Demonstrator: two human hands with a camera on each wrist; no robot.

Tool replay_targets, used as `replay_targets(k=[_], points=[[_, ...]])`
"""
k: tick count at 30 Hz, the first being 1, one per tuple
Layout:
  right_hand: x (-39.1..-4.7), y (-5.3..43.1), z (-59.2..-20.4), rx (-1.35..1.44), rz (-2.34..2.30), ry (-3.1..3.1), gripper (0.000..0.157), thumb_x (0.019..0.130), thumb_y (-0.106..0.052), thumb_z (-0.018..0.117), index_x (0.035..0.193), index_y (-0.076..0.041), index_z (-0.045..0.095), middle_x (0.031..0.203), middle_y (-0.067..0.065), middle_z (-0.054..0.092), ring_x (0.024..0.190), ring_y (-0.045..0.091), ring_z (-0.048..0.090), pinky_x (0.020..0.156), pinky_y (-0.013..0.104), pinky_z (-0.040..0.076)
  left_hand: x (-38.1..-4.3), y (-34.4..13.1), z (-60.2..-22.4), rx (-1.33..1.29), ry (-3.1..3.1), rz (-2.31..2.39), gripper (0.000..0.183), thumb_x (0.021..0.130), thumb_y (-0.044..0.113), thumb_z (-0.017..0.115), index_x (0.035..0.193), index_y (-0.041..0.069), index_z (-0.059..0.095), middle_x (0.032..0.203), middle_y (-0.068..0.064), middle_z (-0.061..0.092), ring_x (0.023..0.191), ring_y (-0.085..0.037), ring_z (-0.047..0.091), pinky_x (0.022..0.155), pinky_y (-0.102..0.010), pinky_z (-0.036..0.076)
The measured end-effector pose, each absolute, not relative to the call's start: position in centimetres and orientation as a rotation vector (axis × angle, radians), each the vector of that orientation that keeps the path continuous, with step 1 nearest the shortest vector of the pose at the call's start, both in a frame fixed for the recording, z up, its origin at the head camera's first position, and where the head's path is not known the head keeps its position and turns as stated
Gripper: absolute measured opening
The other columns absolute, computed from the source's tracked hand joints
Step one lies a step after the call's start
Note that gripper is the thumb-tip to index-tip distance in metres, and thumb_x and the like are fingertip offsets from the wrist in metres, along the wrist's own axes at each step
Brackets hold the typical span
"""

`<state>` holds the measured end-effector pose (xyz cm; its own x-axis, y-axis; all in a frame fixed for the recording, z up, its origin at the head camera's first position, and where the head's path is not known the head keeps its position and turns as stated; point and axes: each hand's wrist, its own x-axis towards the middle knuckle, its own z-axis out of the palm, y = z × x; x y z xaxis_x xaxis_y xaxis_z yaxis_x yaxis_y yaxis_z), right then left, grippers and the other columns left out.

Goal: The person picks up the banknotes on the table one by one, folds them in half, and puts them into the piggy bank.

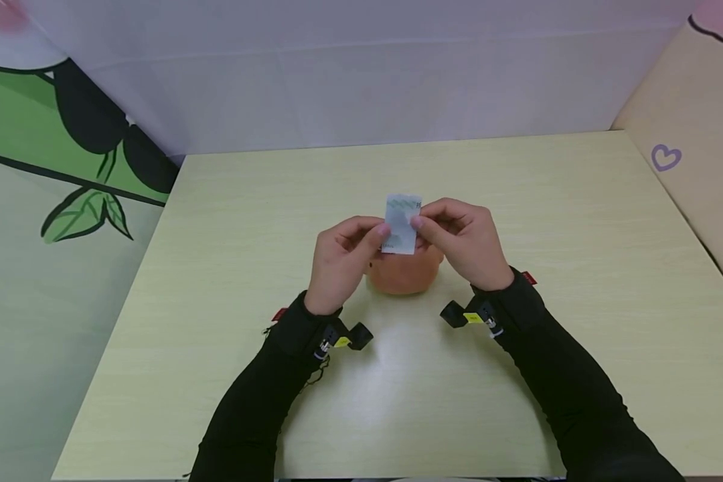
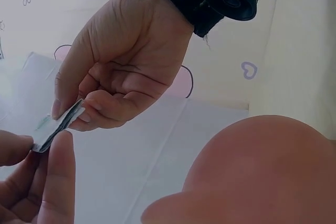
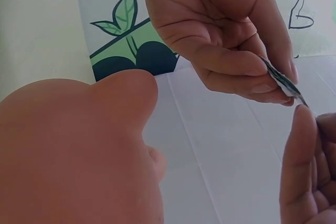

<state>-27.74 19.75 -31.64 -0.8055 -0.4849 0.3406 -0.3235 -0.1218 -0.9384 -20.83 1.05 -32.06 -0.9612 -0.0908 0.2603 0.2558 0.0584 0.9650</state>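
A small folded banknote (image 1: pixel 402 234), pale with greenish print, is held up over the middle of the table. My left hand (image 1: pixel 345 261) pinches its left edge between thumb and fingers, and my right hand (image 1: pixel 466 242) pinches the right edge. Both wrist views show the note's layers (image 2: pixel 59 128) edge-on, dark green inside. Just below and behind the note is a round orange-pink pig-shaped figure (image 1: pixel 404 276), its top covered by the note and fingers. In the right wrist view the figure (image 3: pixel 79 150) shows an ear and a bump like a snout.
The pale wooden table (image 1: pixel 247 221) reaches back to a light fabric wall (image 1: pixel 361 87). A green painted panel (image 1: pixel 12 114) stands on the left, and a cream panel with a purple heart (image 1: pixel 665 158) on the right. Each sleeved wrist carries a small camera (image 1: pixel 359 336).
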Motion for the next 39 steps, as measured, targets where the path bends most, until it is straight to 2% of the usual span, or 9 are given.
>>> replay_targets(k=[7, 10, 21, 25, 34, 39], points=[[-27.78, 19.82, -31.56, -0.900, -2.107, 1.980, 0.012, 0.091, -0.001, 0.065, 0.097, 0.010, 0.066, 0.077, 0.000, 0.066, 0.061, 0.014, 0.064, 0.060, 0.024, 0.056, -20.87, 1.06, -32.01, -0.164, -2.069, -2.048, 0.023, 0.099, 0.008, 0.057, 0.110, -0.010, 0.066, 0.098, -0.021, 0.067, 0.079, -0.010, 0.069, 0.074, -0.028, 0.060], [-27.81, 19.83, -31.57, -0.892, -2.110, 1.979, 0.013, 0.092, -0.001, 0.066, 0.097, 0.011, 0.066, 0.077, 0.000, 0.066, 0.062, 0.014, 0.063, 0.062, 0.023, 0.056, -20.88, 1.02, -31.97, -0.172, -2.068, -2.073, 0.023, 0.099, 0.007, 0.056, 0.111, -0.010, 0.065, 0.101, -0.022, 0.066, 0.082, -0.010, 0.069, 0.076, -0.029, 0.060], [-27.67, 19.78, -31.41, -0.898, -2.111, 1.979, 0.013, 0.091, -0.001, 0.066, 0.097, 0.011, 0.065, 0.077, -0.002, 0.066, 0.062, 0.013, 0.063, 0.063, 0.023, 0.057, -20.71, 0.93, -31.98, -0.224, -2.035, -2.131, 0.024, 0.098, 0.007, 0.058, 0.113, -0.011, 0.065, 0.100, 0.003, 0.069, 0.087, -0.011, 0.069, 0.080, -0.030, 0.060], [-27.65, 19.75, -31.42, -0.906, -2.109, 1.983, 0.012, 0.091, 0.000, 0.065, 0.097, 0.010, 0.066, 0.077, -0.002, 0.066, 0.062, 0.013, 0.063, 0.063, 0.023, 0.057, -20.64, 0.98, -32.00, -0.253, -2.048, -2.140, 0.027, 0.097, 0.011, 0.060, 0.115, -0.010, 0.064, 0.100, 0.005, 0.068, 0.085, -0.011, 0.067, 0.077, -0.026, 0.059], [-27.71, 19.67, -31.69, -0.938, -2.117, 1.973, 0.012, 0.090, 0.001, 0.066, 0.096, 0.011, 0.067, 0.079, -0.002, 0.068, 0.062, 0.014, 0.065, 0.063, 0.024, 0.057, -20.78, 1.15, -32.49, -0.398, -2.030, -2.151, 0.049, 0.092, 0.034, 0.068, 0.116, -0.008, 0.062, 0.101, 0.006, 0.068, 0.083, -0.014, 0.064, 0.078, -0.026, 0.057], [-27.65, 19.61, -31.76, -0.955, -2.134, 1.944, 0.011, 0.090, 0.001, 0.067, 0.095, 0.011, 0.067, 0.079, -0.002, 0.068, 0.063, 0.015, 0.065, 0.063, 0.025, 0.057, -20.85, 1.24, -32.69, -0.401, -2.034, -2.153, 0.051, 0.091, 0.036, 0.069, 0.115, -0.008, 0.062, 0.100, 0.005, 0.068, 0.083, -0.014, 0.064, 0.078, -0.025, 0.056]])
